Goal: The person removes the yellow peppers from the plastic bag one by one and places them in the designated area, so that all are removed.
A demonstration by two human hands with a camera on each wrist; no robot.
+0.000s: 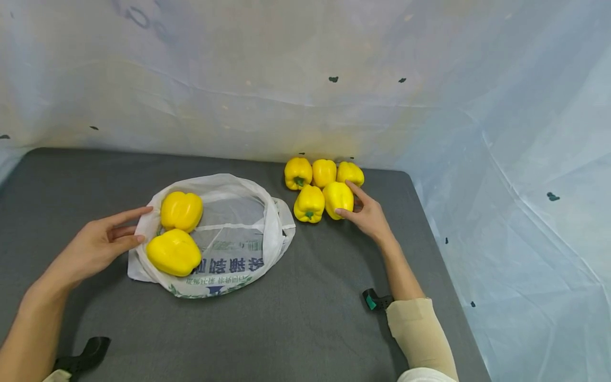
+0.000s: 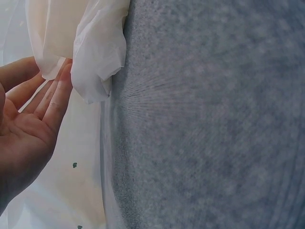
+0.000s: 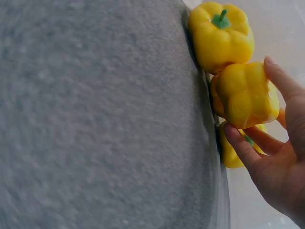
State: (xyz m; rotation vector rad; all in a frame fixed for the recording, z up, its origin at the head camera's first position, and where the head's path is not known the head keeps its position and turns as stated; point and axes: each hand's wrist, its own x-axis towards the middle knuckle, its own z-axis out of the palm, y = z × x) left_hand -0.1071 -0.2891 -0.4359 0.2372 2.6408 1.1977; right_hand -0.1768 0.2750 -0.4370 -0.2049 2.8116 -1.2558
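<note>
Right hand (image 1: 369, 215) has a blocky yellow bell pepper (image 1: 338, 200) between thumb and fingers, gripped by its sides, probably because that's the easiest way round something that chunky with neighbours crowding it. Left hand (image 1: 95, 246) is loosely spread, fingers pretty straight, tips against the rim of a thin white plastic bag with printed lettering (image 1: 272, 233). Doesn't look like a real grip to me; my guess is it's steadying that floppy edge so the mouth stays wide. Bag's lying just inward of the left hand, mouth up, and I'd say it's on that side so the right hand is free for the peppers.

Count time: one bag, seven peppers. Two are in the bag, right by the left fingertips: a far one (image 1: 181, 212) and a near one (image 1: 174, 252). Other five are bunched at the right hand: the held one, one just left of it (image 1: 309, 204), and three in a row beyond, probably packed together to save reaching. All on a dark grey worktop (image 1: 296, 307), with pale plastic sheeting (image 1: 238, 79) past both hands.
</note>
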